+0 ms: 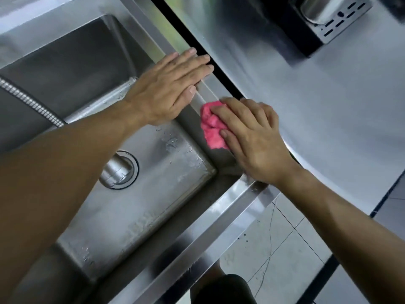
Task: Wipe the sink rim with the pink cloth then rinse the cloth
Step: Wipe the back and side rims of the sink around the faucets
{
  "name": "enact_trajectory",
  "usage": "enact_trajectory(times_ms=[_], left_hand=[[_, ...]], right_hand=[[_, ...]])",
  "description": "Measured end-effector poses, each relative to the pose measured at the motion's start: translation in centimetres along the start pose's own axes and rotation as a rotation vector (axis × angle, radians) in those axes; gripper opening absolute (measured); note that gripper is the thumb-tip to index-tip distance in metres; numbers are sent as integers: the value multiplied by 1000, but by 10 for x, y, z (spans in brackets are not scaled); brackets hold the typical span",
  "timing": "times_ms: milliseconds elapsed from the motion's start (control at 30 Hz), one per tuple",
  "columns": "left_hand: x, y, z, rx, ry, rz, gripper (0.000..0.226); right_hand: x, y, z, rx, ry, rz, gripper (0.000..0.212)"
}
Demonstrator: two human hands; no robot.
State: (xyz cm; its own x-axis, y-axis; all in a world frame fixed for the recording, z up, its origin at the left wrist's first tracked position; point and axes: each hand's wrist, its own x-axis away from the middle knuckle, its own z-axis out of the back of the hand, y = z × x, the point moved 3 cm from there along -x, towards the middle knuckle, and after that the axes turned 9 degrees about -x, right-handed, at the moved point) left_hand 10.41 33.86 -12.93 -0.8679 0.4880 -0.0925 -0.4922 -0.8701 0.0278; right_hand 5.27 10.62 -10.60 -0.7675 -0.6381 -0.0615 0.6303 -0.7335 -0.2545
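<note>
Steel sink is filling the left and centre of the frame, and you are working its right rim. Your left hand is bracing flat above centre, fingers straight and pressed together. Your right hand is pressing the bunched pink cloth at centre, fingers slightly spread and curled over it. Judging by this, you should be keeping even pressure along the ledge and into the corner.
</note>
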Motion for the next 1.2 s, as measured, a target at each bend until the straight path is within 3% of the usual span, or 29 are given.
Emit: enact_trajectory(times_ms=[133, 200, 300, 467, 567, 633, 700, 800, 900, 967, 1100, 1200], left_hand=[[1, 12, 1, -5, -15, 101, 58], [3, 29, 5, 43, -18, 120, 58], [7, 72, 4, 56, -10, -17, 58], [12, 87, -2, 44, 46, 27, 55], [12, 89, -3, 42, 63, 49, 55], [12, 91, -4, 47, 65, 71, 55], [12, 90, -5, 49, 69, 76, 55], [12, 89, -5, 58, 73, 61, 55], [14, 91, -6, 51, 63, 76, 55], [15, 92, -5, 51, 65, 88, 55], [16, 91, -5, 48, 61, 93, 55], [16, 90, -5, 47, 51, 89, 55]], right_hand=[[100, 5, 14, -54, -72, -151, 50], [98, 8, 14, -52, -87, -143, 51], [61, 5, 7, -11, -2, -164, 51], [96, -28, -1, -54, 142, -381, 50], [133, -85, -6, -169, 123, -543, 49], [143, -123, -13, -213, 36, -510, 49], [149, -135, -16, -172, -53, -342, 51], [140, -85, -11, -95, -51, -264, 48], [113, -20, 1, -49, 80, -436, 47], [101, -15, 1, -24, 152, -520, 47], [117, -90, -15, -5, 201, -622, 46], [143, -175, -34, -114, 44, -504, 50]])
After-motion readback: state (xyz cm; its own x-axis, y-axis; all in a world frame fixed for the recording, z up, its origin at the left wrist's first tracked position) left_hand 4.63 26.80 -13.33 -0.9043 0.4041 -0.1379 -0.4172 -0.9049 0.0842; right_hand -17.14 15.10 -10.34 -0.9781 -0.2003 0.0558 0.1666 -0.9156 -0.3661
